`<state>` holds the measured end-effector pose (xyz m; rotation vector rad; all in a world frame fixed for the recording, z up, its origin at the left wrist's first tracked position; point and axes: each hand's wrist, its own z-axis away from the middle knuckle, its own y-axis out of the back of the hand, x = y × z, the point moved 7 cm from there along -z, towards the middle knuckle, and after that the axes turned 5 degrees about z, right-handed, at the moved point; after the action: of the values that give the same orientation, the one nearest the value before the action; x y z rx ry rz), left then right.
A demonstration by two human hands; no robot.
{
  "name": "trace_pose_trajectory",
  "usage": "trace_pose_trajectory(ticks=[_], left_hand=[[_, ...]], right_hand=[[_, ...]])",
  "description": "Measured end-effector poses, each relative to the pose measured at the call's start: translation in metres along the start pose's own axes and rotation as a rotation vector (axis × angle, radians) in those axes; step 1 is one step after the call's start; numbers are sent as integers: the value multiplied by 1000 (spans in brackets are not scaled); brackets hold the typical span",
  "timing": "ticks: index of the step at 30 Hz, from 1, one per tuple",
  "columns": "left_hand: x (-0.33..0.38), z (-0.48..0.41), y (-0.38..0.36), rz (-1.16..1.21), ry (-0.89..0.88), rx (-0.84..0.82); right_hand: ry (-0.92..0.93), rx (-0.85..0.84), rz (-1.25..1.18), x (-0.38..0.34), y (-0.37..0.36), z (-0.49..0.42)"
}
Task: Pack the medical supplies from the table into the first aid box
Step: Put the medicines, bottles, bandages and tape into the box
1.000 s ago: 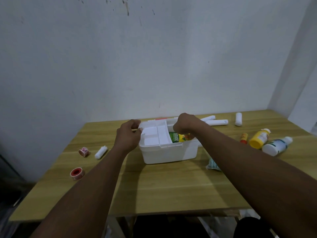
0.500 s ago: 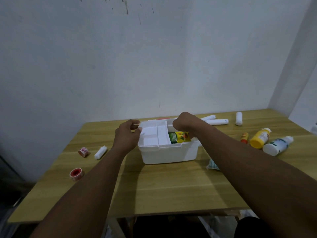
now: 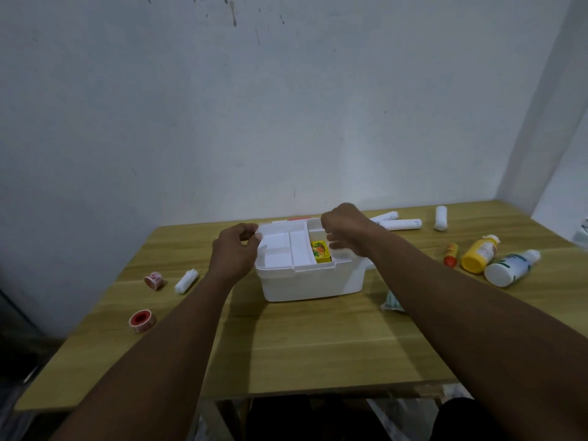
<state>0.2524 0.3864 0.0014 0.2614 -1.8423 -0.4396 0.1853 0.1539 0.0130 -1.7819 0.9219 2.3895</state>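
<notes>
The white first aid box [image 3: 313,283] stands open in the middle of the wooden table [image 3: 318,345]. A white divided tray [image 3: 288,253] fills its left part. A small yellow and green carton [image 3: 320,251] lies in the right part. My left hand [image 3: 235,254] is at the box's left rim, its fingertips pinched on the tray's corner. My right hand [image 3: 348,232] hovers over the right part, fingers loosely curled and holding nothing.
On the left lie two tape rolls [image 3: 154,279] [image 3: 142,320] and a gauze roll [image 3: 186,281]. On the right lie white tubes [image 3: 400,223], a gauze roll [image 3: 441,218], a small orange bottle [image 3: 451,254], a yellow bottle [image 3: 479,257], a white bottle [image 3: 510,267] and a teal packet [image 3: 393,302].
My right hand has lifted off the yellow and green carton, which stays in the box. My left hand has kept its place at the left rim.
</notes>
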Motion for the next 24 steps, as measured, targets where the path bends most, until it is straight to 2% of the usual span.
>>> trace_pose_trajectory(ticks=[4,6,7,9,11,13,14,24], left_hand=[[-3,2,-3,29,44,-46],[-6,3,-5,57,69,-43],[-7,3,-6,74,76,-36],[-9,4,-7,98,83,-22],[-10,4,-8,109,88,-16],[-12,3,-7,113,96,-16],[-12,2,-7,115,101,-15],[-14,1,-6,119,111,-23]], right_hand=[[168,294,-33,-13,56,3],[208,451,113,-9,87,5],[203,479,218,-3,97,7],[160,388,502,17,100,3],[96,126,754,46,86,-3],[20,-68,809,70,74,-3],[7,-97,813,76,70,-4],[30,-10,917,82,78,-26]])
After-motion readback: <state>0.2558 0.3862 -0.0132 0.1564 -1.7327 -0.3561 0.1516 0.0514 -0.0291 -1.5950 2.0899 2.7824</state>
